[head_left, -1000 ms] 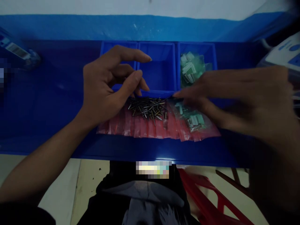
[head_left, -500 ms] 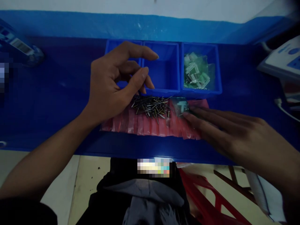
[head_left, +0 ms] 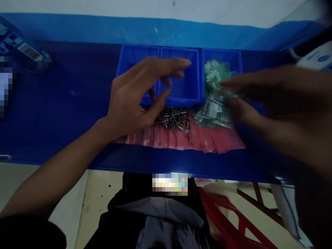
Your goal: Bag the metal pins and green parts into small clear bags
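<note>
Bench (head_left: 64,114) of deep blue carries three blue bins (head_left: 178,74) at the back, a row of pink bags (head_left: 181,138) and a heap of small metal pins (head_left: 173,118) in front. Left hand (head_left: 137,100) hovers spread over the pins, holding nothing. Right hand (head_left: 272,100), blurred, pinches a clear bag of green-and-white parts (head_left: 214,112) just before the right bin; the crumpled bag hangs tilted, long axis roughly upright.
</note>
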`<state>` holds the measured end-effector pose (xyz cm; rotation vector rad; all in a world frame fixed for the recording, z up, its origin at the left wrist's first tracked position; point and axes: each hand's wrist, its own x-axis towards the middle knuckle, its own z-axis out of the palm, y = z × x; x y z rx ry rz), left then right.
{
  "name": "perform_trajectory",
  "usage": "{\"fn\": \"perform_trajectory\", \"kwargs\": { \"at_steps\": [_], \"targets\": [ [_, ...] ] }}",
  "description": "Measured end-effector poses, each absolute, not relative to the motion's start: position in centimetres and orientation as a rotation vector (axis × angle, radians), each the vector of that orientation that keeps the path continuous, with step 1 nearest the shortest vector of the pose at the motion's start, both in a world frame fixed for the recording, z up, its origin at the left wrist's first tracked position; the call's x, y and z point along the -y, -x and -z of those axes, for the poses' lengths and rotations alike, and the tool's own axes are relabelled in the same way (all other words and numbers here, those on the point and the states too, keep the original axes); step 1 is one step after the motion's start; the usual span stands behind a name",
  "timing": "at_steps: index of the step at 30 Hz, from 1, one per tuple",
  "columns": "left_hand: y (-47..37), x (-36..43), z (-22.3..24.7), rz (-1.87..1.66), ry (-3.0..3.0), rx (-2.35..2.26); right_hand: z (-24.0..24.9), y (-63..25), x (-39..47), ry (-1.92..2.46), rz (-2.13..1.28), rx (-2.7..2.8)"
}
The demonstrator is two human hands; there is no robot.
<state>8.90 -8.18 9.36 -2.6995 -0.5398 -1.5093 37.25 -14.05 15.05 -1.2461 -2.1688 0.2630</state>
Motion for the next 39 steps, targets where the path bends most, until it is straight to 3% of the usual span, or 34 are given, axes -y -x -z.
{"fn": "perform_trajectory", "kwargs": {
  "at_steps": [4,8,16,18,21,24,29,36,39],
  "targets": [
    [-8.3,6.9,-9.3,1.278,2.603,0.395,-13.9,-34.6,10.9,0.949,-0.589,1.983],
    [-8.4,7.4,-9.4,1.374,2.57,0.399,-11.7,-32.6,10.0,0.799,-0.677,1.853],
    [-9.5,9.2,-9.3,1.784,2.718,0.771,-9.4,-34.0,11.8,0.788,0.058,2.125],
    [-9.8,9.4,-9.2,1.805,2.711,0.771,-9.6,-34.2,11.9,0.804,0.1,2.073],
    [-9.9,9.3,-8.8,1.757,2.725,0.773,-9.9,-34.2,11.9,0.771,0.057,2.1],
    [-9.3,8.4,-8.5,1.714,2.677,0.687,-9.9,-33.6,12.2,0.879,-0.195,1.887],
    [-8.4,6.8,-8.4,1.287,2.59,0.4,-9.6,-32.4,12.8,1.003,-0.462,1.581],
    [-8.9,6.9,-8.1,1.507,2.383,0.344,-9.5,-32.5,13.2,0.865,-0.722,1.632],
    [-8.3,7.0,-8.4,1.497,2.426,0.363,-9.3,-33.2,13.2,0.833,-0.665,1.802]
  ]
}}
